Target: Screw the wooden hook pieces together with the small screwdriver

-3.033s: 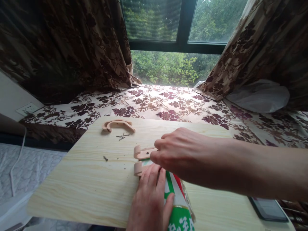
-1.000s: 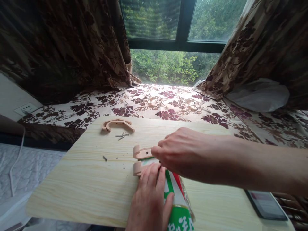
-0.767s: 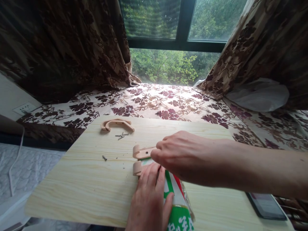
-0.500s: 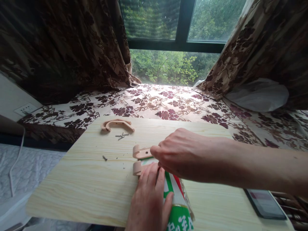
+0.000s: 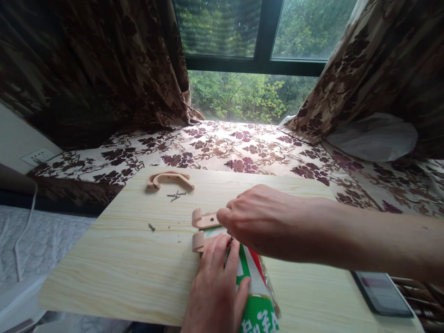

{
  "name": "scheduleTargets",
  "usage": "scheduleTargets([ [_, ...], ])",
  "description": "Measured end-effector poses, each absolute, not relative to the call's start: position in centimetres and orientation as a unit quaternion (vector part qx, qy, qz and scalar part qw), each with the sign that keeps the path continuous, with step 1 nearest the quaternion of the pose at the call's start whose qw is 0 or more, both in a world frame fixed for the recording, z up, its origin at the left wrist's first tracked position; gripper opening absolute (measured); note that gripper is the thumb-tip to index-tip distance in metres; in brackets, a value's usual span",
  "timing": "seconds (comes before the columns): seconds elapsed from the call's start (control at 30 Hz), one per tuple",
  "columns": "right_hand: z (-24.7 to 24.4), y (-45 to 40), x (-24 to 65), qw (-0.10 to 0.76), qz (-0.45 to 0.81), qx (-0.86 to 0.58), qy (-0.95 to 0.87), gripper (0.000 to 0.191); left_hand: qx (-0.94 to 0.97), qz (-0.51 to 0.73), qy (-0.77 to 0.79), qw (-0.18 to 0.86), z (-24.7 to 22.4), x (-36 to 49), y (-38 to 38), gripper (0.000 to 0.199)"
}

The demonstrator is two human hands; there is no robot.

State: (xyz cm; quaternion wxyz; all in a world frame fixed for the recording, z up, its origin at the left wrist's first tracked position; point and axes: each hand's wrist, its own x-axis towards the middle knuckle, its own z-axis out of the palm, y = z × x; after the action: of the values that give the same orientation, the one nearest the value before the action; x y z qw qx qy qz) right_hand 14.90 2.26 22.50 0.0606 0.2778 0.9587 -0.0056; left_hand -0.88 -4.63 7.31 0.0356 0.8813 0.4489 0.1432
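1. The left hand (image 5: 218,277) lies palm down near the middle of the desk (image 5: 114,277), toward its near edge; its fingers are stretched out, with a narrow gap between two of them and the thumb held apart.
2. The right hand (image 5: 249,217) is just beyond it, reaching in from the desk's right side, fingers curled in tightly; what it may be pinching is hidden.
3. A thin dark piece (image 5: 227,255) shows in the gap between the left fingers, below the right hand; I cannot tell what it is.
4. The nearer wooden hook (image 5: 198,242) runs under the left fingertips, its rounded end pointing to the desk's left edge.
5. The farther wooden hook (image 5: 204,219) lies just beside it, a dark hole in its face, its other end covered by the right hand.
6. Beneath hands and hooks is a green, white and red package (image 5: 258,310), reaching toward the near edge.
7. Two curved wooden pieces (image 5: 169,179) lie close together at the far left corner, with a small cluster of screws (image 5: 176,196) just beside them.
8. A single screw (image 5: 151,227) lies apart, between that cluster and the left edge.
9. A phone (image 5: 383,293) lies by the near right corner.
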Motion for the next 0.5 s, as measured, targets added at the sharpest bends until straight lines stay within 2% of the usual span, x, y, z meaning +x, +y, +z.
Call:
scheduleTargets([
  [0.13, 23.29, 1.98, 14.79, 0.077, -0.011, 0.278, 0.957, 0.014, 0.882, 0.144, 0.447, 0.029, 7.37, -0.81, -4.62, 0.051],
  [0.5, 22.45, 2.21, 15.19, 0.055, -0.031, 0.277, 0.959, 0.011, 0.880, 0.152, 0.450, 0.024, 6.87, -0.96, -4.62, 0.052],
])
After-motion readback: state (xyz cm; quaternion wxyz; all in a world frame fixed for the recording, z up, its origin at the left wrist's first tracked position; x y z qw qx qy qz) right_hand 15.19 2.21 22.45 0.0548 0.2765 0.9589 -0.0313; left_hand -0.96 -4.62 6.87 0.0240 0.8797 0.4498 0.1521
